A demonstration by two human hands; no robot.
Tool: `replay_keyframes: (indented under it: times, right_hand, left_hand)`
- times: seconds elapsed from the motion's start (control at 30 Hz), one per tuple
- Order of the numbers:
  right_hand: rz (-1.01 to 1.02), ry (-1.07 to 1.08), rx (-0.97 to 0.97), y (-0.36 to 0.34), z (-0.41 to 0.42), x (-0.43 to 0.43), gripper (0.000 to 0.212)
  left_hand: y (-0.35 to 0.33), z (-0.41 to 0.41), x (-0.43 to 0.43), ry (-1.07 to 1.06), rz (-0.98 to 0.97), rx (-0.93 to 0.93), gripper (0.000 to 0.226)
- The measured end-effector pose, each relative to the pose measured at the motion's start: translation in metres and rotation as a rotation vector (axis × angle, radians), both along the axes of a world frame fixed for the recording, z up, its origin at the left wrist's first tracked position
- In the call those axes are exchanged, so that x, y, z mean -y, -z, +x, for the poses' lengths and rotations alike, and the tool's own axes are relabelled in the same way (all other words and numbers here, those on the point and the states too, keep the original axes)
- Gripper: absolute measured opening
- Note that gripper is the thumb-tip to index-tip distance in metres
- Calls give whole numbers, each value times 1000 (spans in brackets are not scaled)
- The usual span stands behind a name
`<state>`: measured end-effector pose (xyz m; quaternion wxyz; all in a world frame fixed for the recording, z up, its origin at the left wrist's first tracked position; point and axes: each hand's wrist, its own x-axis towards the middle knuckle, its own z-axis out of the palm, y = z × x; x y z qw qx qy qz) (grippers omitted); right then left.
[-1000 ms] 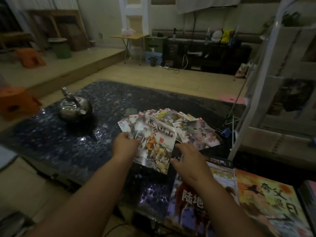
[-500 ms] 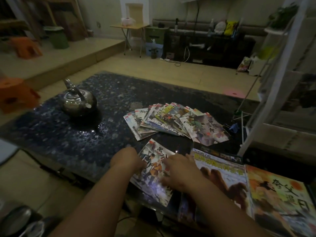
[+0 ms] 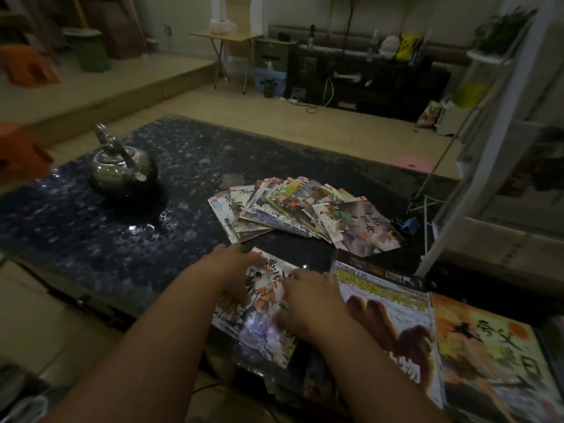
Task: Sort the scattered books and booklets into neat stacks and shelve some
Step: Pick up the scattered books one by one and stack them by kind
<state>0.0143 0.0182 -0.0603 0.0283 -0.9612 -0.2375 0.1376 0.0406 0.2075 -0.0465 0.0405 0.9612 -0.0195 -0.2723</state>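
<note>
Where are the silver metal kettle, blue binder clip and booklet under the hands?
Silver metal kettle (image 3: 122, 172): head view, rounded body.
Blue binder clip (image 3: 410, 225): head view, blue body.
Illustrated paper booklet (image 3: 264, 297): head view, cover between left hand (image 3: 229, 271) and right hand (image 3: 309, 299).

A dark, speckled glossy worktop (image 3: 91, 239) fills the middle. A shiny metal kettle (image 3: 120, 167) stands on its far left part. A blue binder clip (image 3: 407, 225) lies at its right edge. An orange stool (image 3: 18, 151) sits just left of the worktop, and another orange stool (image 3: 26, 67) stands farther off on a raised wooden platform (image 3: 122, 83), near a green bin (image 3: 88, 50). Far back stands a small folding table (image 3: 225, 38) with a pale bag (image 3: 222, 25) on it. To its right is a black cabinet (image 3: 366, 80) topped with a yellow toy (image 3: 409, 47).
</note>
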Motion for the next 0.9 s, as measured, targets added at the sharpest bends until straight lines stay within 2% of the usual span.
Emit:
replay_keyframes:
  times: [0.13, 0.23, 0.67, 0.9]
  right_hand:
    - [-64, -4, -39, -2, -7, 2, 85]
    - [-40, -4, -35, 0, -10, 3, 93]
    - [-6, -53, -65, 1, -5, 4, 75]
    - [-22, -97, -48, -1, -6, 7, 83]
  left_hand:
    - [-2, 1, 1, -6, 11, 3, 91]
    - [-4, 1, 4, -9, 34, -4, 92]
    - [-4, -8, 3, 17, 71, -39, 99]
    - [-6, -18, 3, 31, 88, -43, 108]
